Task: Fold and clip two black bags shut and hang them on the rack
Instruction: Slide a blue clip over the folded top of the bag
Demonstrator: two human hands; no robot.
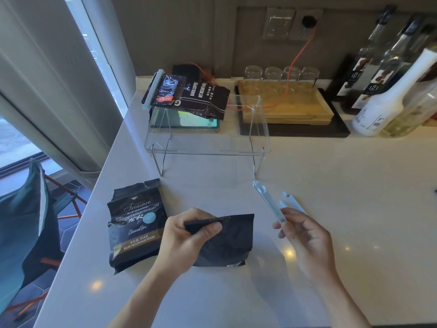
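A plain black bag (233,242) lies on the white counter in front of me. My left hand (186,235) pinches its folded left edge between thumb and fingers. To its right, my right hand (305,237) holds a pale sealing clip (268,202), which is spread open with both arms pointing away from me. A second black bag (136,224), printed "Treasure Blue Mountain", lies flat to the left. A clear acrylic rack (208,129) stands behind them; a third black coffee bag (191,98), closed with a clip (153,88), rests on the rack's left end.
A wooden tray (286,107) with several glasses sits behind the rack on a black mat. Bottles (387,91) stand at the far right. An orange cable runs from a wall socket (308,22). The counter's left edge (94,209) drops toward a chair and window.
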